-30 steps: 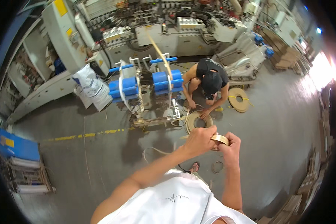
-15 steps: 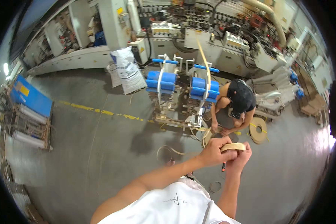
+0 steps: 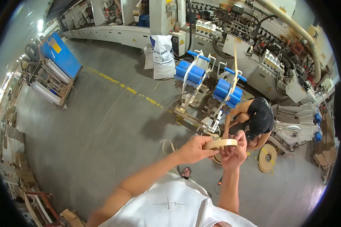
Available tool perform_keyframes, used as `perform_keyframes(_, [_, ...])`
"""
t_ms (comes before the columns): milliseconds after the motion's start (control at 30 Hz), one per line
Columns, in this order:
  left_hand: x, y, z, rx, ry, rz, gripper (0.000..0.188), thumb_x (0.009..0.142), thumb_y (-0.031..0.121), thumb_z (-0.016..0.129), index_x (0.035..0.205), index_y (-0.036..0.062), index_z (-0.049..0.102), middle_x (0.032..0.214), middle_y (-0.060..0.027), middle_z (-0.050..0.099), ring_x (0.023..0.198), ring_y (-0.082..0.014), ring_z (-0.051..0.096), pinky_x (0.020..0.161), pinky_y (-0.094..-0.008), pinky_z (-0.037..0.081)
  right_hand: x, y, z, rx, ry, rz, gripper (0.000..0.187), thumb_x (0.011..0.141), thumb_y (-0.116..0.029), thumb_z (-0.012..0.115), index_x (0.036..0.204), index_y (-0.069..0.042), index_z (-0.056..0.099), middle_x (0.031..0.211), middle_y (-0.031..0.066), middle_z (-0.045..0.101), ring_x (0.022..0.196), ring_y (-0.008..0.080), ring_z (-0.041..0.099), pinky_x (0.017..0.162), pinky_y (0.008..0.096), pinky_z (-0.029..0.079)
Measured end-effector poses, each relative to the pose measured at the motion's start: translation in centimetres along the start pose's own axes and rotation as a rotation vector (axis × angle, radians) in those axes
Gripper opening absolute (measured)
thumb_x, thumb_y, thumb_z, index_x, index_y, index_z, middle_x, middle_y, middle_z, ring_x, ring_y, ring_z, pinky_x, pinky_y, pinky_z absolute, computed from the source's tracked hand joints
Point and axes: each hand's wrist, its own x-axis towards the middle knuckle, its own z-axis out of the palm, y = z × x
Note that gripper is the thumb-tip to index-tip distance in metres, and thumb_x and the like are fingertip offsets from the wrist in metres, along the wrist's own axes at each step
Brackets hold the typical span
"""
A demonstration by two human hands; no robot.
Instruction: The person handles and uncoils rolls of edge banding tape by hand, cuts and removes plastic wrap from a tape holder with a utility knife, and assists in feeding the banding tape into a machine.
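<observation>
A small coil of wood-coloured edge banding [image 3: 220, 143] is held up in front of my chest, between both hands. My left hand [image 3: 195, 148] grips its left end, thumb and fingers closed round the band. At the coil's right end, my right hand [image 3: 234, 151] is closed on it with bent fingers. Loose pale strip [image 3: 168, 145] curls on the floor beyond my left forearm. Past my hands a person [image 3: 259, 117] in dark clothes crouches with arms reaching down; what they handle is mostly hidden behind my hands.
A feeder stand with blue rollers [image 3: 191, 72] stands ahead, a strip running up from it to a long machine [image 3: 250, 75]. White sacks [image 3: 163, 56] lean nearby. A large tan roll [image 3: 267, 158] lies at right. A blue-panelled cart [image 3: 62, 55] stands far left.
My view has swung left, so the machinery sits farther right. The coil now shows its side more fully, with my left hand farther along its left end.
</observation>
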Motion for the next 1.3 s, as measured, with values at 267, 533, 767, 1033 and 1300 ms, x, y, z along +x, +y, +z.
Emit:
perform_keyframes(267, [-3.8, 2.9, -3.2, 0.845, 0.254, 0.155, 0.015, 0.084, 0.014, 0.063, 0.080, 0.0034, 0.053, 0.059, -0.0104, 0.051, 0.054, -0.0163, 0.059, 0.048, -0.0366, 0.045, -0.2, 3.0, 2.5, -1.007, -0.468, 0.164, 0.025, 0.064, 0.012, 0.055, 0.082, -0.005, 0.048, 0.069, -0.0007, 0.048, 0.064, 0.0080, 0.049, 0.060, 0.0230, 0.042])
perform_keyframes(533, [-6.9, 1.5, -9.8, 0.659, 0.325, 0.094, 0.020, 0.080, 0.011, 0.067, 0.077, 0.0036, 0.049, 0.060, -0.0057, 0.048, 0.056, -0.0091, 0.048, 0.050, -0.0290, 0.040, 1.6, 9.3, 8.0, -0.826, -0.434, 0.214, 0.016, 0.065, 0.007, 0.058, 0.072, -0.005, 0.050, 0.059, -0.0027, 0.041, 0.057, 0.0064, 0.041, 0.053, 0.0247, 0.034])
perform_keyframes(767, [-9.5, -0.8, -20.3, -0.272, 0.164, -0.281, 0.019, 0.074, 0.004, 0.067, 0.075, 0.0038, 0.047, 0.060, -0.0102, 0.051, 0.050, -0.0169, 0.050, 0.048, -0.0307, 0.041, 4.3, 16.9, 14.2, -0.266, -0.225, 0.371, 0.023, 0.062, 0.006, 0.066, 0.071, -0.006, 0.048, 0.065, 0.0004, 0.052, 0.063, 0.0120, 0.052, 0.053, 0.0256, 0.039])
perform_keyframes(1033, [-7.9, -2.7, -26.5, 0.019, -0.015, -0.044, 0.013, 0.076, -0.004, 0.059, 0.073, 0.0048, 0.050, 0.062, 0.0007, 0.050, 0.056, -0.0082, 0.050, 0.051, -0.0268, 0.042, 2.9, 21.6, 16.4, -0.371, 0.088, 0.180, 0.013, 0.069, -0.004, 0.065, 0.071, -0.005, 0.052, 0.064, 0.0025, 0.054, 0.055, 0.0139, 0.050, 0.053, 0.0294, 0.045])
perform_keyframes(1300, [-6.0, -2.4, -23.6, 0.351, -0.008, 0.050, 0.020, 0.080, -0.005, 0.061, 0.072, 0.0059, 0.046, 0.069, 0.0032, 0.046, 0.064, -0.0058, 0.043, 0.059, -0.0214, 0.039, -1.8, 20.3, 16.3, -1.004, 0.143, 0.009, 0.016, 0.070, -0.007, 0.066, 0.070, 0.000, 0.052, 0.057, 0.0115, 0.048, 0.055, 0.0160, 0.046, 0.051, 0.0359, 0.038])
